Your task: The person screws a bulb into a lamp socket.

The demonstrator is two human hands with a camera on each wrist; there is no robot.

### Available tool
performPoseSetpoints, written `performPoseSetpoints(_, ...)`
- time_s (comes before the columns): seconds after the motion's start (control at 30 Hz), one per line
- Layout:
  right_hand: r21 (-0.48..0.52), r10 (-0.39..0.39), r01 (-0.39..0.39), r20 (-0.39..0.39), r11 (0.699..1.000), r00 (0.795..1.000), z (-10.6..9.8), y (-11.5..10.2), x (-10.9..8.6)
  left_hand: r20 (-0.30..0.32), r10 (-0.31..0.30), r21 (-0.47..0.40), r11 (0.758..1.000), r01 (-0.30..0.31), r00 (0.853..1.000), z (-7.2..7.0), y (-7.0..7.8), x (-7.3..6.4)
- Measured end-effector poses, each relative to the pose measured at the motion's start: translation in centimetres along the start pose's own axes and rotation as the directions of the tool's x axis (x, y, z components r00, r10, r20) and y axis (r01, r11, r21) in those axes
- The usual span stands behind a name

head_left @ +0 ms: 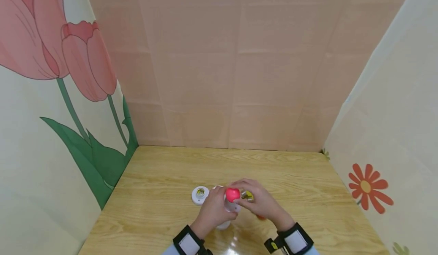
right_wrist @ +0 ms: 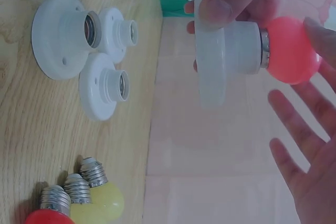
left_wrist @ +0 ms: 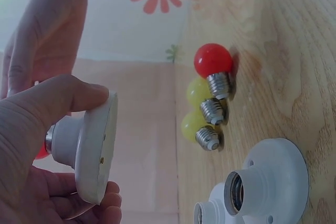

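A white round-based lamp holder (right_wrist: 239,48) is gripped in my left hand (head_left: 215,208), the thumb on its base and the fingers round the far side. Its socket faces my right hand (head_left: 259,200). A red light bulb (right_wrist: 291,51) sits in that socket, with a narrow band of its metal base showing at the rim. Thumb and finger of my right hand pinch the red globe, while the other fingers spread apart below it in the right wrist view. Both hands are raised above the wooden table (head_left: 164,179).
Three more white lamp holders (right_wrist: 60,40) stand on the table, sockets up, close together on the left. On the right lie a loose red bulb (left_wrist: 212,60) and two yellow bulbs (left_wrist: 195,124) in a row. Printed cloth walls (head_left: 236,76) enclose the table's back and sides.
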State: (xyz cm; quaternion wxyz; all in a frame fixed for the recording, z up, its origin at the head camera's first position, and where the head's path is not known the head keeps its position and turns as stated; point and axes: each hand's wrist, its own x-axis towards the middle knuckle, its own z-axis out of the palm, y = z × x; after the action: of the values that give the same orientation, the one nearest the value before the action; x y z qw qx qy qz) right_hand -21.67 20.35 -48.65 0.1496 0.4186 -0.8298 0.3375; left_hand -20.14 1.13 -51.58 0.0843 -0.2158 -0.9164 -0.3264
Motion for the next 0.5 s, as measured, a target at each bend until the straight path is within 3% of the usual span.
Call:
performPoseSetpoints(0.23,-0.073,0.075,-0.078,-0.039,0.994,0.996,0.07,-0.2,0.07,0.001,0.001,-0.01,1.0,-0.001,1.0,0.01,0.02,0.02)
performPoseSetpoints(0.5,-0.091,0.094,-0.097,-0.04,0.991,0.995,-0.03,-0.28,0.01,0.001,-0.001,0.0,1.0,0.001,1.0,-0.09,0.02,-0.02)
